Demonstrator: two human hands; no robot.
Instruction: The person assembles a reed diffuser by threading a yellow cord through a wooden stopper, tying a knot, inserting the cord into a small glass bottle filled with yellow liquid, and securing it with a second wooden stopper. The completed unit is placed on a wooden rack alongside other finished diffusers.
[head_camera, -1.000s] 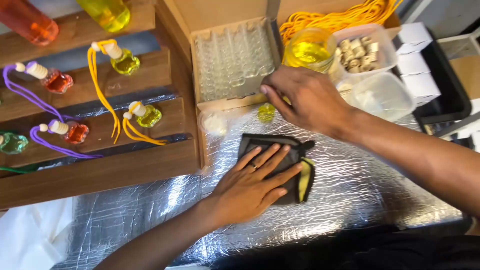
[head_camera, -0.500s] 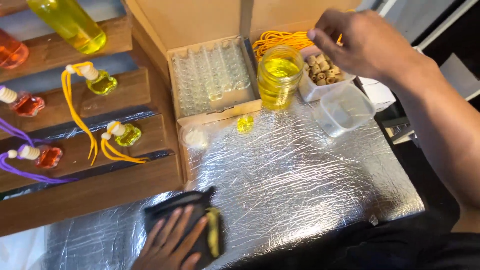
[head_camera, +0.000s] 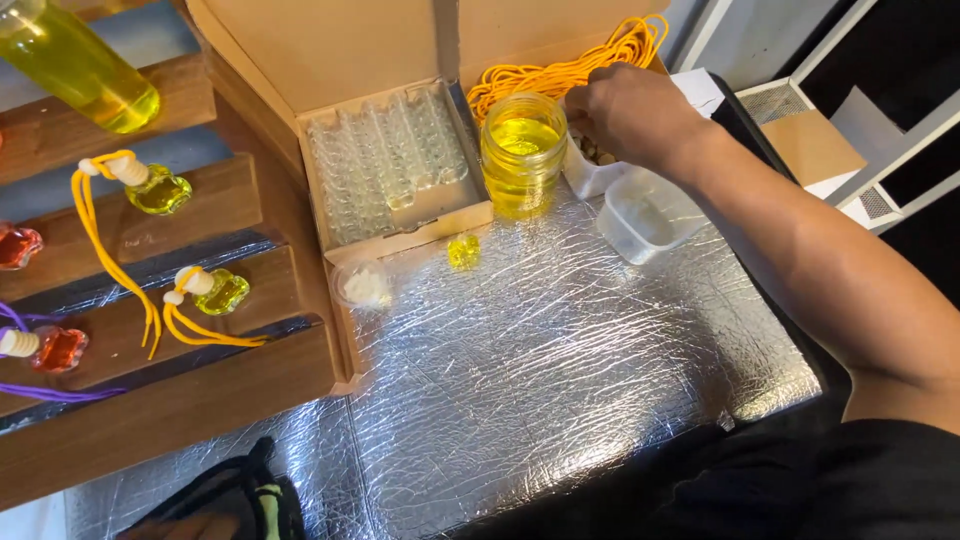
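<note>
Foil table (head_camera: 560, 380) runs across the work area. Wooden rack (head_camera: 150, 400) at left holds finished small bottles, yellow (head_camera: 222, 292) and red (head_camera: 60, 348), with corded wooden caps. Open cardboard box (head_camera: 390, 170) holds rows of empty clear vials.

Right hand (head_camera: 630, 115) reaches into the white tub (head_camera: 590, 175) of wooden caps beside the jar (head_camera: 522, 152) of yellow liquid. Fingers curl down into the tub; whether they have a cap cannot be told. Step looks like picking a cap. Next move likely calls for a clean pinch on one cap without knocking the jar just beside.

Left hand (head_camera: 185, 527) is barely in view at bottom edge, by a black pouch (head_camera: 240, 495); its grip cannot be told.

One small filled yellow bottle (head_camera: 463, 250) sits uncapped on the foil in front of the box, apart from both hands. It looks glassy, flower-shaped.
</note>
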